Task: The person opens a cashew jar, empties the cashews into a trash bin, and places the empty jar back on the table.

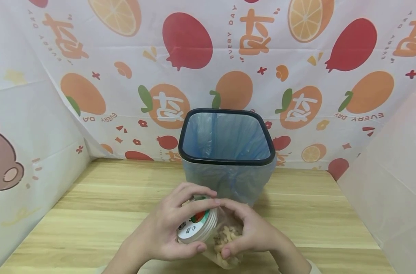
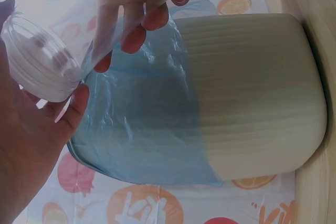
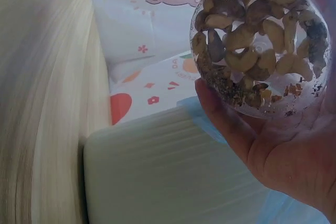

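Note:
A clear plastic jar (image 1: 226, 243) with cashews in it is held tilted between both hands, low in the middle of the head view. My left hand (image 1: 170, 224) curls its fingers and thumb round the screw lid (image 1: 194, 230), which has ridged sides and a printed white label. My right hand (image 1: 259, 226) grips the jar's body, thumb on the near side. Cashews (image 3: 257, 45) and dark crumbs show through the jar's round base in the right wrist view. In the left wrist view, the lid's clear rim (image 2: 44, 61) sits at the jar's mouth end.
Right behind the hands stands a pale ribbed bin (image 2: 257, 93) with a black rim (image 1: 228, 161) and a blue plastic bag liner (image 1: 228, 137). It rests on a wood-grain table (image 1: 102, 198). Fruit-printed cloth (image 1: 208, 49) hangs at the back, with pale walls on both sides.

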`<state>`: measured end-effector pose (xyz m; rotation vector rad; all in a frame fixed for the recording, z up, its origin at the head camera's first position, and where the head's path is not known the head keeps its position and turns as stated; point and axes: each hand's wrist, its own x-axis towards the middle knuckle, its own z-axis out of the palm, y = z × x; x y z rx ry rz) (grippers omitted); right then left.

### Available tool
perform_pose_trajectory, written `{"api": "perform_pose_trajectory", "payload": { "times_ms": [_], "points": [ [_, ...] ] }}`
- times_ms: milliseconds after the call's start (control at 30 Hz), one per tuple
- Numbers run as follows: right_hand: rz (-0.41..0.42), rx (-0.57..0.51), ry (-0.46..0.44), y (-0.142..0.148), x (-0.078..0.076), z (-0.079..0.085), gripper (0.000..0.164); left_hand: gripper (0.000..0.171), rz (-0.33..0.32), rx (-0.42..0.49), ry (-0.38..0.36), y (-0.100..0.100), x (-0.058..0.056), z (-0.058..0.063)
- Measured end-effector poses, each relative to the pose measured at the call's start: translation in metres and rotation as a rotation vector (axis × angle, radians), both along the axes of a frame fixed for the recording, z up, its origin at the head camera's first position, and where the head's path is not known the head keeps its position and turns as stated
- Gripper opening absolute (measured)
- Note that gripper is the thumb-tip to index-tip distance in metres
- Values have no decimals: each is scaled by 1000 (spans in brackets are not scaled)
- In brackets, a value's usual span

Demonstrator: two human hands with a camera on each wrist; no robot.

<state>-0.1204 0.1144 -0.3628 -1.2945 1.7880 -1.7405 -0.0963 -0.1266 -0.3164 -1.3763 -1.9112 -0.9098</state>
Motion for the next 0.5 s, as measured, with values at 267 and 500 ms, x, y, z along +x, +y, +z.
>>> {"api": "perform_pose_trajectory", "payload": {
  "times_ms": [267, 500],
  "points": [
    [-103, 27, 126, -1, 1, 3, 84, 53, 27, 25, 8, 1, -3, -2],
    [-272, 90, 293, -6, 4, 3, 89, 56, 99, 27, -34, 0, -3, -5]
  ]
}}
